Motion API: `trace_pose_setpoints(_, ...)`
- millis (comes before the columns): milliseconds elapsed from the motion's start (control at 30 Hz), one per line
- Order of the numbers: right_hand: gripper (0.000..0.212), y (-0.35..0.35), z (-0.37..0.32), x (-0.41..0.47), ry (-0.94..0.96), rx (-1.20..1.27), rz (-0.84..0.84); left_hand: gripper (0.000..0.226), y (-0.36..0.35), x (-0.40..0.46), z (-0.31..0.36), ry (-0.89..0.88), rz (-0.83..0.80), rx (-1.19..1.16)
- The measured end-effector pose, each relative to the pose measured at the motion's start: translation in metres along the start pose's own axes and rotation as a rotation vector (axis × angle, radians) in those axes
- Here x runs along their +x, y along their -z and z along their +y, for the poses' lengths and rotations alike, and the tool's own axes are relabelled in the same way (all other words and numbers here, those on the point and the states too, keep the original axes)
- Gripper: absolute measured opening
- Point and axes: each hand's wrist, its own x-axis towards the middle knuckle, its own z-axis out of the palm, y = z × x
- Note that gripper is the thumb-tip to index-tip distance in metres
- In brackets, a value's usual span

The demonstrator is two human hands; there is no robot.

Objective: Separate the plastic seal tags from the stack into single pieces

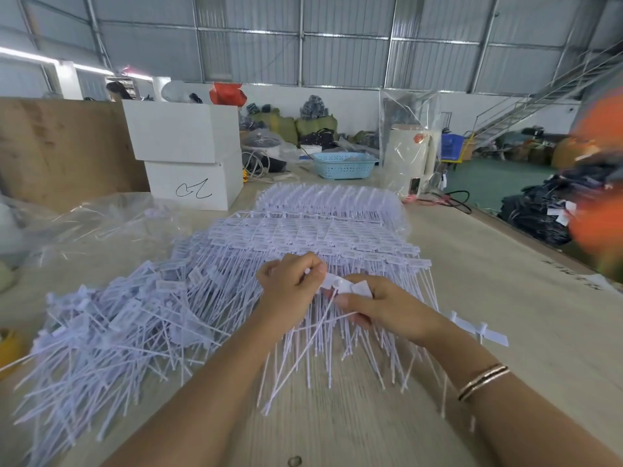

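A wide stack of joined white plastic seal tags (323,230) lies across the middle of the wooden table (488,298), thin tails pointing toward me. A loose heap of single tags (111,325) spreads to the left. My left hand (290,286) pinches one end of a short strip of tags (347,287) above the stack. My right hand (387,306) grips the other end of that strip, and tails run under its fingers. A few joined tag heads (478,330) stick out to the right of my right wrist.
Two stacked white boxes (188,153) and crumpled clear plastic (101,217) sit at the back left. A blue basket (344,165) stands behind the stack. Dark folded garments (553,210) lie off the table's right edge, beside a blurred orange shape (603,183).
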Motion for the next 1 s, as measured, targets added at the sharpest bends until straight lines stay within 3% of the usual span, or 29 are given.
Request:
trace_pose_setpoints(233, 0.026, 0.002, -0.002, -0.001, -0.100, 0.105, -0.039, 0.027, -0.003, -0.002, -0.003, -0.120, -0.003, 0.036)
trace_pose_setpoints(367, 0.031, -0.002, 0.000, 0.001, -0.052, -0.025, 0.102, 0.036, -0.001, 0.003, -0.004, 0.002, -0.071, 0.028)
trace_pose_setpoints(500, 0.029, -0.010, 0.001, 0.003, 0.090, -0.202, 0.257, 0.035, 0.001, 0.006, -0.002, 0.122, -0.100, -0.140)
trace_pose_setpoints(600, 0.043, -0.011, -0.002, 0.003, 0.182, -0.248, 0.307, 0.031, 0.003, 0.003, 0.002, 0.130, -0.116, -0.254)
trace_pose_setpoints(800, 0.024, -0.011, -0.001, 0.002, 0.195, -0.040, 0.256, 0.030, 0.000, 0.004, 0.001, 0.131, -0.146, -0.289)
trace_pose_setpoints(933, 0.033, -0.007, -0.004, 0.002, 0.276, 0.166, 0.387, 0.037, 0.013, 0.007, -0.003, 0.246, -0.039, -0.441)
trace_pose_setpoints(1000, 0.035, 0.000, -0.005, 0.001, 0.253, 0.214, 0.387, 0.038, 0.018, 0.007, -0.006, 0.202, -0.037, -0.423)
